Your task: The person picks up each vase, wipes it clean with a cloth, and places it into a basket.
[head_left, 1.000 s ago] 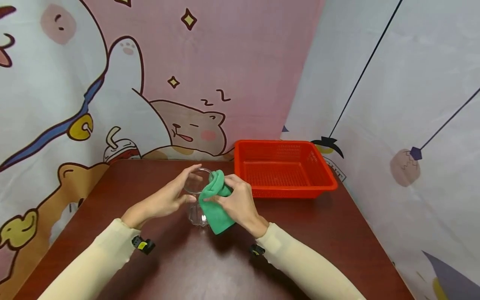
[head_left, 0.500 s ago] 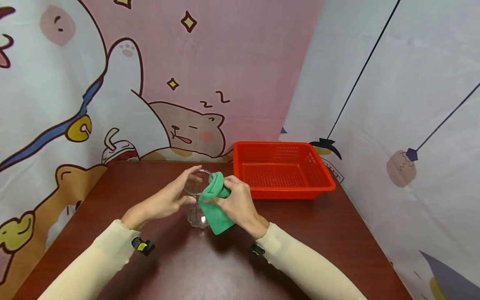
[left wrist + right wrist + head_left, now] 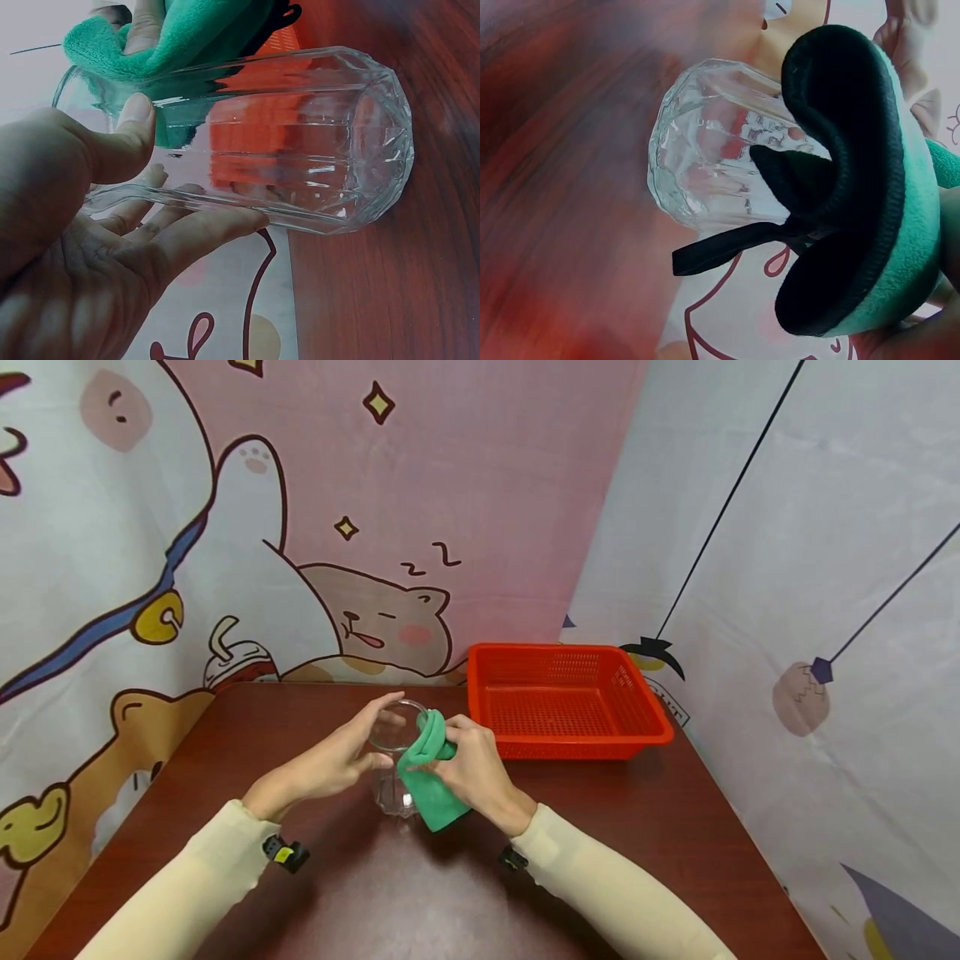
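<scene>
A tall clear drinking glass [image 3: 393,795] with a wide round rim and a faceted base stands over the middle of the table. My left hand [image 3: 330,758] holds its upper part from the left, thumb [image 3: 136,124] on the near wall and fingers around the far one. A green towel [image 3: 435,802] is draped over the right part of the rim. My right hand [image 3: 478,768] pinches this towel against the glass wall, one part inside the rim and the rest hanging outside. The right wrist view shows the towel's dark edging and black loop [image 3: 724,247], with the glass [image 3: 697,150] behind.
A red perforated plastic basket [image 3: 558,745] sits at the back right of the dark brown table [image 3: 600,843]. Fabric walls with cartoon animals [image 3: 397,618] rise behind and to the right. Both wrists carry small black straps.
My right hand and the towel's upper fold have shifted slightly down and left along the rim. The left hand keeps its hold, and the glass stays in place.
</scene>
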The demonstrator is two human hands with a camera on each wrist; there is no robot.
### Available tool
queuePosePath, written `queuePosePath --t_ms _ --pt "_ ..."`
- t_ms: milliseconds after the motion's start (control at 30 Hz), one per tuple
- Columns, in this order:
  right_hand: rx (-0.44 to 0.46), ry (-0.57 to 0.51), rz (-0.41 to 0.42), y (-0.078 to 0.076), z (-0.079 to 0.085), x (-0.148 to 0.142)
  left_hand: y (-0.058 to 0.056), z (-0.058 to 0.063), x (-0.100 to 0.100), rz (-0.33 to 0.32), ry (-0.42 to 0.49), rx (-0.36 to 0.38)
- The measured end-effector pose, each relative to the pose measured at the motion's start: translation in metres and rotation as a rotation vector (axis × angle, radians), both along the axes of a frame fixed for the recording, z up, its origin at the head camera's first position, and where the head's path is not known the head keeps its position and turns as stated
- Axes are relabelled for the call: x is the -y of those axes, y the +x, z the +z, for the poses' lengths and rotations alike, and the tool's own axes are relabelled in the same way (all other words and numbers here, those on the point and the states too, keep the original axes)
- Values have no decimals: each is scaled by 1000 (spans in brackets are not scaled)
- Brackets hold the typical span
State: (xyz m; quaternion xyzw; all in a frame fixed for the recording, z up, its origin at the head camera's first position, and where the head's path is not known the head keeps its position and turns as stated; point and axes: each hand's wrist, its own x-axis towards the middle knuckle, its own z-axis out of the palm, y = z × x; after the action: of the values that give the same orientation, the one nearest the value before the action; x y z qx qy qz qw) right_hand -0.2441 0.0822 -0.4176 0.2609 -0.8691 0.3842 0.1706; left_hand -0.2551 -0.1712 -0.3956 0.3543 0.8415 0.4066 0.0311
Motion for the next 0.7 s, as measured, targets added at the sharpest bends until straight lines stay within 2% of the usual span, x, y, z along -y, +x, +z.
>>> queuePosePath --t_ms 400,700 --pt "27 158 21 1 -4 0 1 -1 0 7 3 -10" --pt "129 222 -7 4 -11 0 1 -2 0 1 22 -2"
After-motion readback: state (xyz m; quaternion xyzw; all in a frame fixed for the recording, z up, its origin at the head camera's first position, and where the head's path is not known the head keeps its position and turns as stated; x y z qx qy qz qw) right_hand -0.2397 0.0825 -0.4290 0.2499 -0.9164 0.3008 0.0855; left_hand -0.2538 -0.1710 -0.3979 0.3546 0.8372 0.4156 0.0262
